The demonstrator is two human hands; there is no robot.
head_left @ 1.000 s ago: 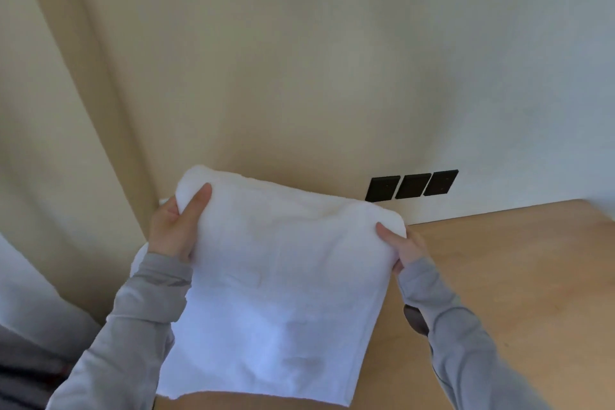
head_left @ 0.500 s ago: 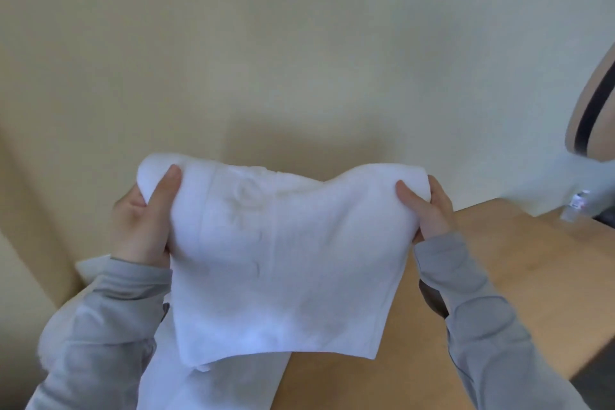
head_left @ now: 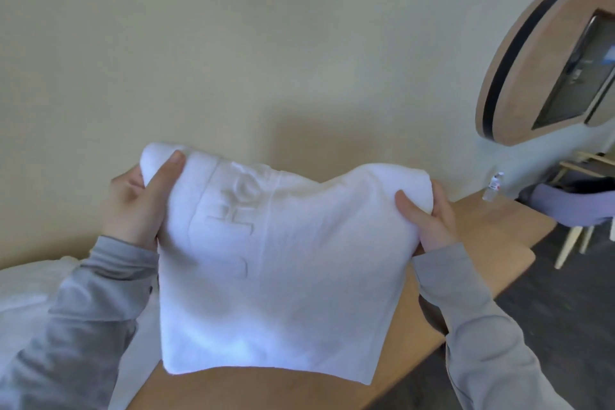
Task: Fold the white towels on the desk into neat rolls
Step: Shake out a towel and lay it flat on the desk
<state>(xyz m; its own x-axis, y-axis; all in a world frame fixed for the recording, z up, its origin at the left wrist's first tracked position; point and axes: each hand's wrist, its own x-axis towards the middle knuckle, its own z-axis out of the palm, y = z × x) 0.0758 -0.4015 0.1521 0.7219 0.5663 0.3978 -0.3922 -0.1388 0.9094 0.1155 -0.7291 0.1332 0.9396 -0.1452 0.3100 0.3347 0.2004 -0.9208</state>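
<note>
The person holds the white towel (head_left: 283, 276) up in the air in front of the chest, above the wooden table (head_left: 492, 243), w/ both hands at its top edge. The left hand (head_left: 133, 206) has the top left corner: its thumb (head_left: 168, 173) lies long over the front of the cloth, pointing up, and the other fingers go behind, so the grip is a pinch on the rolled-over edge. The right hand (head_left: 431, 220) does the same at the top right corner, thumb in front pointing inward, fingers curled behind the cloth. Both forearms, in grey sleeves (head_left: 100, 309), rise from the low corners of the view & lean toward each other. Between the 2 hands the top edge sags in the middle. The rest of the towel hangs down flat; I cannot tell if its bottom edge touches the table. Raised letters run sideways on its left part, not fully readable. At the left, behind the left arm, lies more white cloth (head_left: 30, 286). At the far right end of the table stands a small bottle (head_left: 493, 186), near a chair (head_left: 572, 206) and below a rounded wooden wall panel (head_left: 532, 76).
</note>
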